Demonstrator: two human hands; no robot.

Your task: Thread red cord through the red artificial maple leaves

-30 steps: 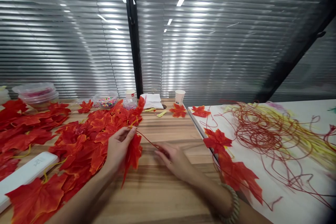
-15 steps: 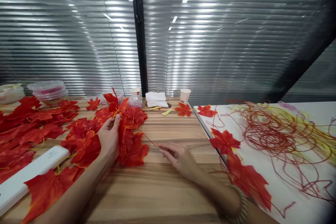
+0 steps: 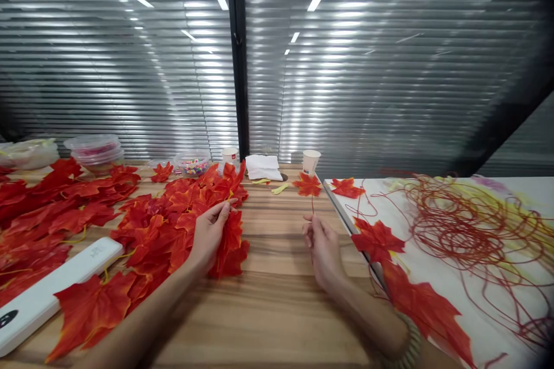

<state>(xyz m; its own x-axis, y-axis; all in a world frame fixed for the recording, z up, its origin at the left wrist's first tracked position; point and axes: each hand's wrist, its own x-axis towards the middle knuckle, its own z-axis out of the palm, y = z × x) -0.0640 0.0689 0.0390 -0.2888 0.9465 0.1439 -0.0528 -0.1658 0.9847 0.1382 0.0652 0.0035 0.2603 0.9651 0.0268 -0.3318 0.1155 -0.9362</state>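
My left hand (image 3: 211,233) is closed in a pinch on the yellow stem of a red artificial maple leaf (image 3: 231,242), which hangs below the fingers. A pile of similar red leaves (image 3: 173,202) lies around and behind that hand. To the right, over the wooden table (image 3: 277,311), my right hand (image 3: 322,248) pinches a thin red cord (image 3: 313,206), whose short end sticks up above the fingertips. Just beyond it lies a single small leaf (image 3: 307,184). Whether the cord reaches the held leaf cannot be made out.
A white long box (image 3: 60,288) lies at left. Along the back stand stacked plastic tubs (image 3: 97,153), a tub of colored beads (image 3: 193,164), paper cups (image 3: 310,161) and a white tissue (image 3: 263,167). On the white table at right is a tangle of red cord (image 3: 454,216) with more leaves (image 3: 378,239).
My right hand has moved right and up, with the cord's end now upright in its fingers. My left hand has shifted right with the leaf. The view has moved slightly.
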